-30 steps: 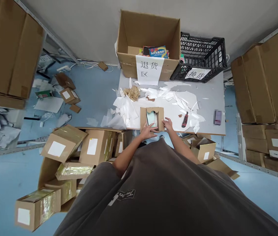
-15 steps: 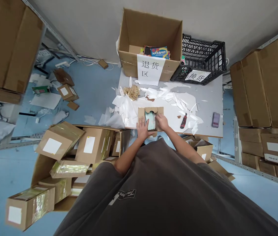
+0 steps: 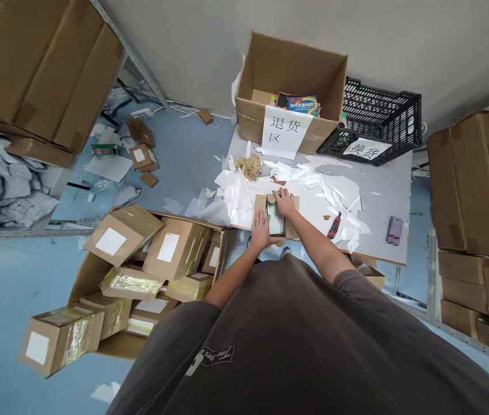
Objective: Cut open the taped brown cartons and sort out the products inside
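Note:
A small open cardboard box lies at the table's front edge, its flaps folded outward. Inside it shows a pale green, flat-topped item, whose kind I cannot make out. My left hand rests with spread fingers on the box's left side, thumb toward the near edge. At the far edge of the box, my right hand has its fingers bent over the cardboard flap there, covering part of the opening. To the right lies a red and black utility knife, apart from both hands.
Torn white paper and crumpled brown tape litter the table. Behind stand a large labelled carton with books and a black crate. A big carton of taped parcels sits at left; a blurred-out item lies right.
My right hand has moved from the box's right side to its far edge. My left hand stays on the left side. The whole view has shifted and turned slightly.

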`<act>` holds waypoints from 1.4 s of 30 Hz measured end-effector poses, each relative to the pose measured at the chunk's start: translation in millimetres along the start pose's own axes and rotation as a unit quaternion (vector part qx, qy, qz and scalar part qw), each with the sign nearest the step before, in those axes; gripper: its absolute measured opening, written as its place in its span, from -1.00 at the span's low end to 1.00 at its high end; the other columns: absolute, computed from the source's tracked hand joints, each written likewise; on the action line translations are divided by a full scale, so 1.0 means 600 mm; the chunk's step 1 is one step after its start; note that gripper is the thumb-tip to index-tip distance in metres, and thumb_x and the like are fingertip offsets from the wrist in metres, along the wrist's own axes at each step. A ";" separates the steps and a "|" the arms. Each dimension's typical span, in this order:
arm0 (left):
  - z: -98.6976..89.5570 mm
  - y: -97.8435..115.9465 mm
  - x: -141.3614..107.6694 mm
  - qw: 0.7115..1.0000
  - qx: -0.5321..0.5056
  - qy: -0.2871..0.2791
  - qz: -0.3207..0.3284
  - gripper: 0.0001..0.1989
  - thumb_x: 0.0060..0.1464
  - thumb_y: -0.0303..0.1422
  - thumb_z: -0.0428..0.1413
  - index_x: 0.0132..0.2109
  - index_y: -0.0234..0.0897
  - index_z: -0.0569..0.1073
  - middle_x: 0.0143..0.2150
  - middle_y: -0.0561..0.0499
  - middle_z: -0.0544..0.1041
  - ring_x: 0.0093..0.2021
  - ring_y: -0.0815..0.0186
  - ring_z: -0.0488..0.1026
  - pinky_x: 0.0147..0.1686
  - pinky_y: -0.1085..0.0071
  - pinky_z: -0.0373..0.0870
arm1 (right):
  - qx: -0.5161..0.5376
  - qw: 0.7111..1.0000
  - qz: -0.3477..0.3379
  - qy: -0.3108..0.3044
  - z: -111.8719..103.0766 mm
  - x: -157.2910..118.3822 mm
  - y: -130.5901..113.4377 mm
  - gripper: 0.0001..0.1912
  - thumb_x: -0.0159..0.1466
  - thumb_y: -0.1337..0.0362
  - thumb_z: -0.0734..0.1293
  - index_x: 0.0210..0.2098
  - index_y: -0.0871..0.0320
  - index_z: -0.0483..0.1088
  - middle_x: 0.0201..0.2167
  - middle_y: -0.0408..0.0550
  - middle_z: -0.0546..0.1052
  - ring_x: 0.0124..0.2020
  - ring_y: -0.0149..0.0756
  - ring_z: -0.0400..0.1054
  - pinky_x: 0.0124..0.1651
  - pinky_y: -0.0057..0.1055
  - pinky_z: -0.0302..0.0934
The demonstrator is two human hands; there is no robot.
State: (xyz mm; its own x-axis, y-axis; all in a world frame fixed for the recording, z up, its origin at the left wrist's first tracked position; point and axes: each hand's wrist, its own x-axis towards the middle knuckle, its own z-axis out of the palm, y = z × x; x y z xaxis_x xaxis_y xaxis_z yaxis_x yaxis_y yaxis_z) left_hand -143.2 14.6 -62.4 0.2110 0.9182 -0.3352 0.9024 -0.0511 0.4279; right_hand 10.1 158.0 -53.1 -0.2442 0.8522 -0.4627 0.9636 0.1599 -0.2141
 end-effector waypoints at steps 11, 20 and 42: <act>0.006 0.009 -0.015 0.998 -0.042 0.038 0.009 0.30 0.04 0.02 0.40 0.67 -0.47 -0.07 0.69 -0.39 -0.09 0.70 -0.15 -0.18 0.63 -0.05 -0.20 | 0.044 0.995 0.079 -0.045 0.067 -0.135 -0.068 -0.38 0.45 0.20 0.32 0.46 0.22 0.29 0.32 0.39 0.41 0.28 0.09 0.39 0.30 -0.09 0.32; -0.001 0.031 -0.047 0.998 -0.041 0.020 -0.052 0.17 0.13 -0.09 0.31 0.69 -0.31 -0.08 0.71 -0.29 -0.14 0.70 -0.20 -0.28 0.59 -0.23 -0.15 | 0.148 0.970 0.193 0.003 0.111 -0.082 -0.115 -0.05 0.40 0.11 0.35 0.65 0.24 -0.02 0.49 0.73 0.12 0.40 0.39 0.31 0.25 0.36 0.31; -0.095 -0.027 0.014 0.988 0.000 0.053 -0.144 0.33 0.01 0.22 0.38 0.68 -0.27 -0.05 0.71 -0.37 -0.19 0.64 -0.43 -0.13 0.45 -0.31 0.18 | 0.113 0.979 0.079 0.152 -0.107 -0.178 -0.006 -0.01 0.13 0.21 0.58 0.51 -0.04 0.25 0.18 0.15 0.47 0.14 0.19 0.42 0.12 -0.10 0.39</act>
State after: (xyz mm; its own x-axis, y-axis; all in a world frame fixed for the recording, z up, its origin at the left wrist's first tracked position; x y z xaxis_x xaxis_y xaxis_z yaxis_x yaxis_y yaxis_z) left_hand -177.4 45.6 -24.5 -0.0953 0.9305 -0.3537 0.9191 0.2187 0.3277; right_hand 39.8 98.5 52.0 -0.0183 0.9717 -0.2353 0.9299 -0.0700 -0.3611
